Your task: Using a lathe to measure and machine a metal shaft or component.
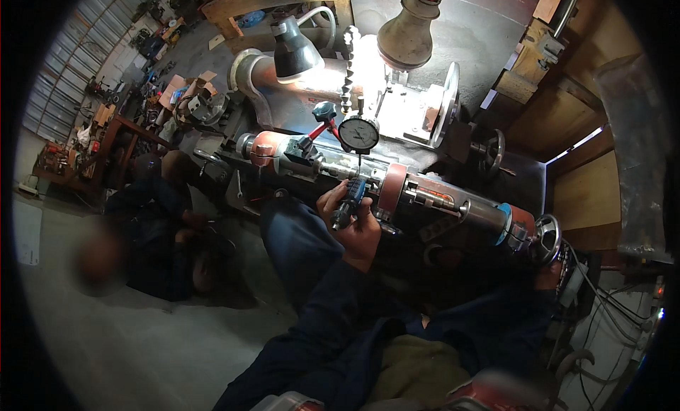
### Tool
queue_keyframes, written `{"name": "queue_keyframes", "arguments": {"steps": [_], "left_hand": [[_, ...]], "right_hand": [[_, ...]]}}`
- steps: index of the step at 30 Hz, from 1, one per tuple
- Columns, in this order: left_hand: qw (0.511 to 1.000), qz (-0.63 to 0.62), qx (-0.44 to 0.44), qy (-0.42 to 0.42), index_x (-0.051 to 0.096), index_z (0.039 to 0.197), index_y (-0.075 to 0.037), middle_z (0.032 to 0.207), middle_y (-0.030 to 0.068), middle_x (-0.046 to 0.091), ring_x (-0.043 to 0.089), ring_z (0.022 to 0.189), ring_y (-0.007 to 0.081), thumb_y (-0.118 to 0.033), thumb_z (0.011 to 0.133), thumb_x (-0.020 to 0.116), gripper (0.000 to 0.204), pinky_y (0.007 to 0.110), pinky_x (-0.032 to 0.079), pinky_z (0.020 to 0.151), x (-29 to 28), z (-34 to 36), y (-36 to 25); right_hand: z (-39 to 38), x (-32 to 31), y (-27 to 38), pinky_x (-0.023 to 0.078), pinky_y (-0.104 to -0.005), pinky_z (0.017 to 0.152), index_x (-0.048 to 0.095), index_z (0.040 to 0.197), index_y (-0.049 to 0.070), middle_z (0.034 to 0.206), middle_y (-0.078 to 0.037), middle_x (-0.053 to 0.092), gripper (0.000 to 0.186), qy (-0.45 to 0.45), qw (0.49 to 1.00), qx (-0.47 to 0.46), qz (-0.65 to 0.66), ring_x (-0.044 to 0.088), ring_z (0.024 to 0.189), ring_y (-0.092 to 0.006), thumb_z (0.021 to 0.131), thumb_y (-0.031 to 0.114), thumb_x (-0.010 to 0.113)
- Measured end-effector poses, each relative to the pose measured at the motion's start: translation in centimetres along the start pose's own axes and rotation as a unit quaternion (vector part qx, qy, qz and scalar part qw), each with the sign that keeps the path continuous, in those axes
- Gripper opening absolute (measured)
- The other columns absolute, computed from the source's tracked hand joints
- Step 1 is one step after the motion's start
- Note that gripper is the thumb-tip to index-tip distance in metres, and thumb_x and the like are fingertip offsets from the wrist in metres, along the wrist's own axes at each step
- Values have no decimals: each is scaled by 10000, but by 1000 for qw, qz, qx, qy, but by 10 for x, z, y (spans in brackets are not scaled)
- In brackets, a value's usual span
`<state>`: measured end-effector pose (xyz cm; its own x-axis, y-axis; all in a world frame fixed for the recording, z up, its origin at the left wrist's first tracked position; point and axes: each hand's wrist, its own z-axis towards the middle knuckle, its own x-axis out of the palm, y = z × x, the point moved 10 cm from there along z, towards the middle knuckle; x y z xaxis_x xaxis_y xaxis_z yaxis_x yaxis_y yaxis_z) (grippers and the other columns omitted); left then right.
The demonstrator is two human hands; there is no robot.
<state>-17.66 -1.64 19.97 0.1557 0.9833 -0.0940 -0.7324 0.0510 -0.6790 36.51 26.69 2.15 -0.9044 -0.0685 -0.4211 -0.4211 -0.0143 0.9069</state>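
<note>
My left hand (356, 234) is closed around a short blue-and-black cylindrical tool (350, 204), whose exact kind I cannot make out. Its upper end reaches up to a shiny shaft (340, 169) lying across the machine. Just above stands a round dial indicator (358, 134), its stem pointing down toward that shaft. A jointed red holder arm (316, 133) with a black knob carries the indicator. At the machine's right end, my right hand (548, 276) is beside a metal handwheel (547, 239); its fingers are too dark and hidden to read.
A black lamp (295, 51) lights the machine from above. Behind the shaft is a grinding wheel or disc (446, 105), with another handwheel (494, 151) nearby. On the left a co-worker (163, 227) crouches close to the machine. Cables (602, 297) hang at the right.
</note>
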Motion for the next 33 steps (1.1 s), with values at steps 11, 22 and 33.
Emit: {"name": "queue_keyframes", "arguments": {"steps": [11, 22, 33], "left_hand": [[1000, 0, 13, -10, 499, 1115, 0, 1081, 133, 525, 532, 992, 241, -162, 881, 651, 323, 356, 462, 870, -4, -3, -10], [995, -43, 0, -88, 422, 1193, -8, 1132, 150, 466, 518, 1051, 262, -215, 913, 611, 396, 382, 459, 937, -32, -2, -5], [994, -57, 3, -93, 405, 1150, -14, 1135, 162, 460, 536, 1059, 292, -204, 894, 631, 391, 396, 477, 928, -35, -3, -4]], "right_hand": [[-12, 11, 34, 481, -334, 729, 647, 984, 6, 910, -74, 672, 492, 14, 999, -41, -16, 604, 823, -160, 860, 481, 608], [-26, 14, 90, 461, -340, 811, 628, 1058, -1, 973, -68, 661, 266, 135, 965, -78, -210, 593, 894, -195, 913, 214, 570], [-12, 13, 164, 446, -241, 780, 605, 1019, -9, 930, -39, 637, 179, 97, 980, -59, 161, 570, 841, -95, 958, 143, 531]]}}
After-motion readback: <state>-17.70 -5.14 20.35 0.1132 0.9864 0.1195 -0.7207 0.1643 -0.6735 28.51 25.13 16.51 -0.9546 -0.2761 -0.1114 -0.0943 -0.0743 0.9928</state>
